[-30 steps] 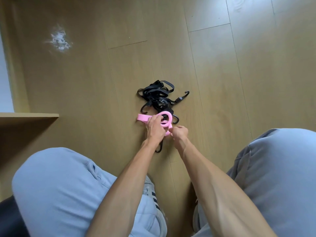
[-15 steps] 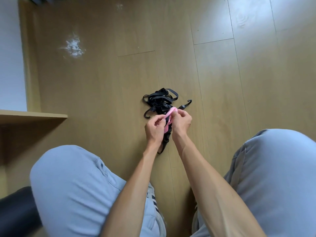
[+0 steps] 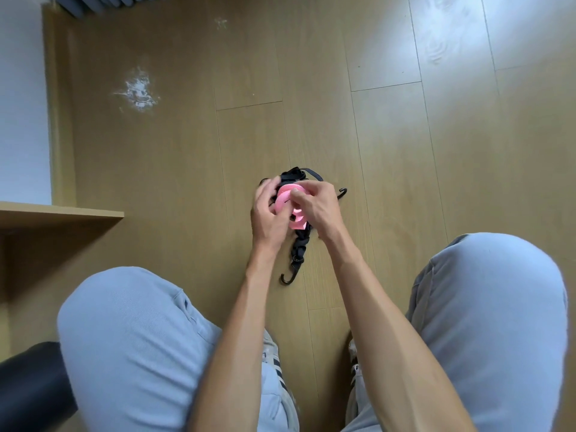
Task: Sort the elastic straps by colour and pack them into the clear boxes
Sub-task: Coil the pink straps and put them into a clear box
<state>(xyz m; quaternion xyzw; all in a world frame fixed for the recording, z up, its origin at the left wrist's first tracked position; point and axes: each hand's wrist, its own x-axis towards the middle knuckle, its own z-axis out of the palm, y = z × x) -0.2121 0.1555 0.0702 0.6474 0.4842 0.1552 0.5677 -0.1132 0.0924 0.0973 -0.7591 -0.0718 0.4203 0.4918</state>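
Note:
A pink elastic strap [image 3: 286, 199], wound into a small coil, is held up between both hands above the wooden floor. My left hand [image 3: 268, 213] cups the coil from the left with curled fingers. My right hand [image 3: 316, 204] pinches the strap's turns from the right, and a loose pink end [image 3: 298, 222] hangs below. Under the hands lies a tangle of black elastic straps [image 3: 299, 244] with hooks; one hook [image 3: 286, 279] points toward me and another [image 3: 342, 193] sticks out at the right. No clear box is in view.
A wooden shelf edge [image 3: 62, 213] juts in at the left beside a white wall. My knees in light blue trousers [image 3: 140, 338] frame the bottom. A black cushion [image 3: 28, 388] sits at the lower left. A white scuff [image 3: 137, 92] marks the floor.
Both hands lifted the pink strap off the floor and wound it from a long loop into a tighter coil. The view has tilted, so the black pile appears lower.

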